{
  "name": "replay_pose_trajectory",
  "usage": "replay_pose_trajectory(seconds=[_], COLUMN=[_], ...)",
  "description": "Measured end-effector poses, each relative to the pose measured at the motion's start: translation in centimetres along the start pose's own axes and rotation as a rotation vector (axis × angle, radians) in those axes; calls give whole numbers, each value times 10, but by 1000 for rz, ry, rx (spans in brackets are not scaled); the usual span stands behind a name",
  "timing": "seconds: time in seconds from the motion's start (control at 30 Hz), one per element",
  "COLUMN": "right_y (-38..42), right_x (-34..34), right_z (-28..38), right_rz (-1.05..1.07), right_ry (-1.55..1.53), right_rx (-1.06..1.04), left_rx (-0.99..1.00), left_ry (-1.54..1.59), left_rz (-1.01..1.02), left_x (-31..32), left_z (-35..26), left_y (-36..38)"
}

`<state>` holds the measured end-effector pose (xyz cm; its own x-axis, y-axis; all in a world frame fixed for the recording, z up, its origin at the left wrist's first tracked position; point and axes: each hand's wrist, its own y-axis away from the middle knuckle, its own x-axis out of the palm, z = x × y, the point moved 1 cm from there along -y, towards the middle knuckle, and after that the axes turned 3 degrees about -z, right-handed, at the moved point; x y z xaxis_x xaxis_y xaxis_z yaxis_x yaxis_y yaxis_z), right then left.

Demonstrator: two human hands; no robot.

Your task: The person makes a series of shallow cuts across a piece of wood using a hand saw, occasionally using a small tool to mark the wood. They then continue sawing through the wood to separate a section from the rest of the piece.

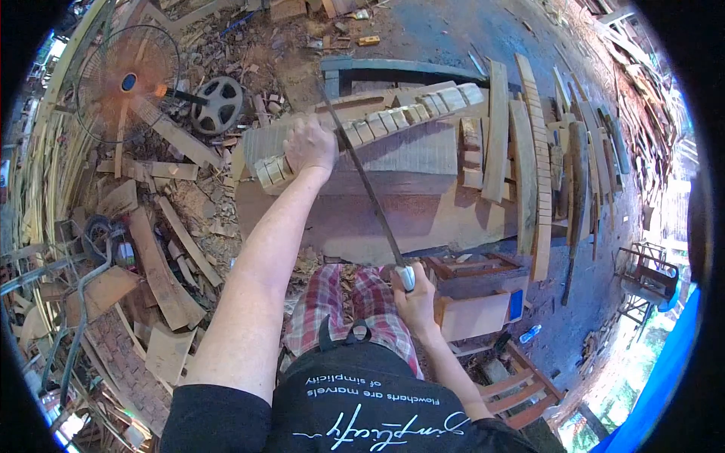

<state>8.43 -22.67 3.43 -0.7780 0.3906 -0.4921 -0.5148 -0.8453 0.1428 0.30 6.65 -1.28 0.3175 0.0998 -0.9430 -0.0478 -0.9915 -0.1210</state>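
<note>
A long, notched strip of wood (385, 123) lies slantwise on a thick wooden block (408, 155). Its upper face is split into several short segments by crosswise cuts. My left hand (311, 145) presses on the strip left of its middle, fingers curled around it. My right hand (415, 300), low in front of my right thigh, is closed round the pale handle of a handsaw (368, 185). The saw's narrow dark blade runs up and away, crossing the strip just right of my left hand. Whether its edge sits inside a cut cannot be made out.
At left stand a fan (129, 83) and its round base (217, 106) among wood scraps. Long boards (521, 166) lie to the right of the block. A small wooden drawer-like box (474, 317) is near my right forearm, and a slatted wooden piece (521, 385) lies lower right.
</note>
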Motion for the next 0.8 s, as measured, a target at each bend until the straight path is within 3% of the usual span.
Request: replay_pose_trajectory(seconds=[0.03,0.17,0.4,0.47,0.57,0.67,0.8], right_y=[1,-69,1,14,-34,-76,-27], right_x=[3,50,9,5,38,55,27], right_z=[-1,0,-4,-10,-1,9,1], right_rz=[22,-27,-5,23,-45,-7,-46], right_ry=[-58,24,-32,-26,-62,-23,-20], right_rx=[67,-40,3,96,-16,19,-38], left_rx=[3,28,1,58,36,43,20], left_ry=[-9,-35,-20,-32,-27,-35,2], left_rz=[10,22,59,-60,40,42,0], left_x=[1,0,-1,5,-3,-1,-2], left_z=[0,2,-2,2,-1,1,-4], left_y=[-1,-2,-3,-1,-2,-2,-2])
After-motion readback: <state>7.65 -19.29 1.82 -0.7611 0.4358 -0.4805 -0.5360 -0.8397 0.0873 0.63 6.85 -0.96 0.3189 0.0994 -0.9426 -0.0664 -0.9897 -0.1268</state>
